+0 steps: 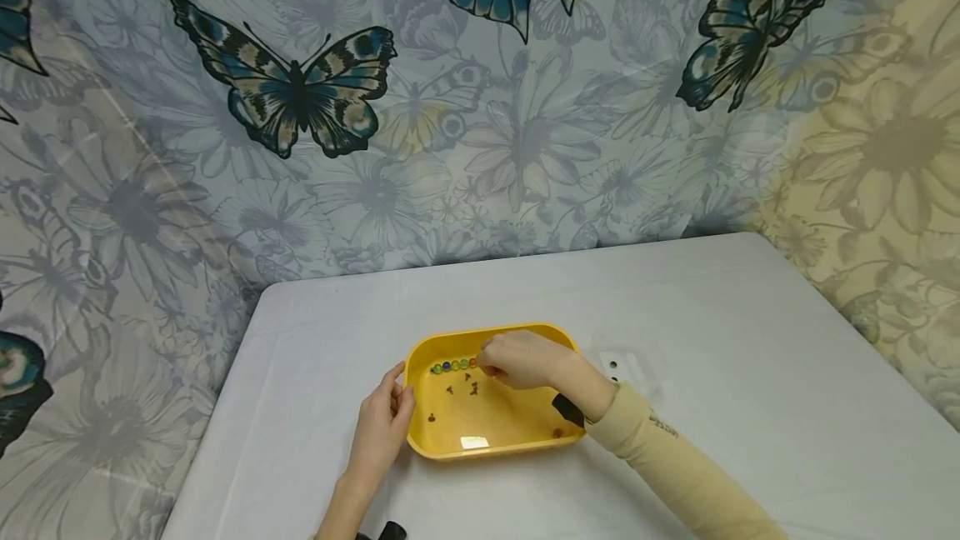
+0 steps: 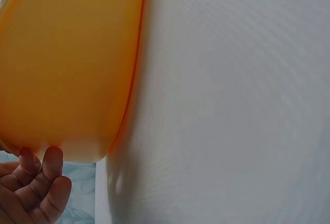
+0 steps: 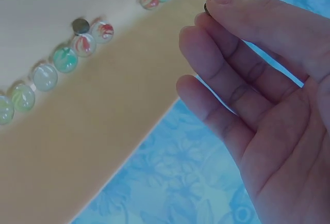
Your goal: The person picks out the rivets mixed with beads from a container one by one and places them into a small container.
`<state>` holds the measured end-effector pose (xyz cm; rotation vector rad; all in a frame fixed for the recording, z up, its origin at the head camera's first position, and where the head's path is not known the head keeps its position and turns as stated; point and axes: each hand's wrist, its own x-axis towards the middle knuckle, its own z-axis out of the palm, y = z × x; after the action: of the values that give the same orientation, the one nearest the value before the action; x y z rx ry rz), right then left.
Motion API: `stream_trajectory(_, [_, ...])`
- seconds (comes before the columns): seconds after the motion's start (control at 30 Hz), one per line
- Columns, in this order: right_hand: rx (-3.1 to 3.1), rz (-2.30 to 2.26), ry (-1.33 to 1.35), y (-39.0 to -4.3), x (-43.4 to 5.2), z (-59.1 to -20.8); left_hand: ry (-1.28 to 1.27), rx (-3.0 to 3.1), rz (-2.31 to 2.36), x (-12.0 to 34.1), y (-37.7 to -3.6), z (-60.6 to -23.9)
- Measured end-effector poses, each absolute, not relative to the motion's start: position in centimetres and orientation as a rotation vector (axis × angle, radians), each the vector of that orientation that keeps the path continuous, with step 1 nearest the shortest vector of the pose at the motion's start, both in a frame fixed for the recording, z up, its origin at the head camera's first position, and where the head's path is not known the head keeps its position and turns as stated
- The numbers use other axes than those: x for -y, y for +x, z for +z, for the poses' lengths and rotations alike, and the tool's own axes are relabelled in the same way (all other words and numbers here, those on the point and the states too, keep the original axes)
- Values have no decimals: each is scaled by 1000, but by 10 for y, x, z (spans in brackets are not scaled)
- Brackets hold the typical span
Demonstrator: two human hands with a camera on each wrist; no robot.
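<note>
A yellow tray (image 1: 495, 432) lies on the white-covered table, with my left hand (image 1: 382, 419) gripping its left rim. In the left wrist view, fingertips (image 2: 53, 162) touch the tray's outer wall (image 2: 72, 69). Over the tray's far side, my right hand (image 1: 525, 359) pinches a small dark piece (image 3: 207, 9) between thumb and index finger, mostly hidden by the fingertips. Glass marbles with coloured swirls (image 1: 455, 365) line the tray's far wall; others (image 3: 45, 77) show in the right wrist view. Beside them sits a dark round piece (image 3: 81, 26).
Several small brown pieces (image 1: 474, 388) are scattered on the tray floor, and a reddish one (image 1: 557, 432) lies in its near right corner. Right of the tray is a clear plastic item (image 1: 626, 367) with small dark spots. A butterfly-patterned cloth (image 1: 525, 148) hangs behind the table.
</note>
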<state>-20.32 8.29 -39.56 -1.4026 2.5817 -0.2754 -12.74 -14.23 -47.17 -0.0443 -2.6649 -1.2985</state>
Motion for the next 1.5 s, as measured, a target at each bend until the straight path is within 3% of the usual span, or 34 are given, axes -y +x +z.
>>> stream_trajectory(1.5, [-2694,-386,-1387,-195,-126,-383,-80,2641,-1280,142,-126,-470])
